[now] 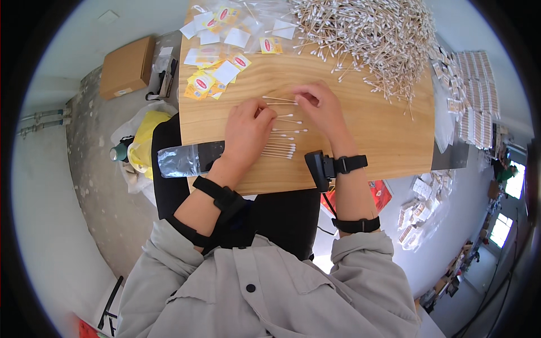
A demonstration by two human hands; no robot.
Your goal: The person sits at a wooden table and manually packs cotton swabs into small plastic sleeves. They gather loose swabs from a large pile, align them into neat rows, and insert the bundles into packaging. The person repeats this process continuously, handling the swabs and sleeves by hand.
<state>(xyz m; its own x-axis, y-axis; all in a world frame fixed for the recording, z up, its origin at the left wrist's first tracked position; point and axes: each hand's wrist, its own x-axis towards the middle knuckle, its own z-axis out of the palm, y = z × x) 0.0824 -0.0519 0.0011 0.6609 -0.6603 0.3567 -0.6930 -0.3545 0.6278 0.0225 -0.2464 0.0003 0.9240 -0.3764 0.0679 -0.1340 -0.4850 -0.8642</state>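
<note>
My left hand [247, 132] has its fingers curled down onto the table, thumb and index pressed close by the left ends of some cotton swabs. Opposite it, my right hand [322, 107] pinches at the right tips of two cotton swabs [280, 101] that span the gap between my hands. Nearer to me, more single swabs [288, 120] stick out from under the left hand, spaced apart. Below those, a tight row of swabs [279, 151] lies side by side, its left ends partly hidden by my left hand and wrist.
A big loose heap of cotton swabs [372, 39] covers the far right of the wooden table [389, 132]. Yellow and white cards [211, 79] lie at the far left, beside clear plastic bags [253, 17]. A clear pouch [180, 160] overhangs the left edge. Packed bundles [476, 84] stand at right.
</note>
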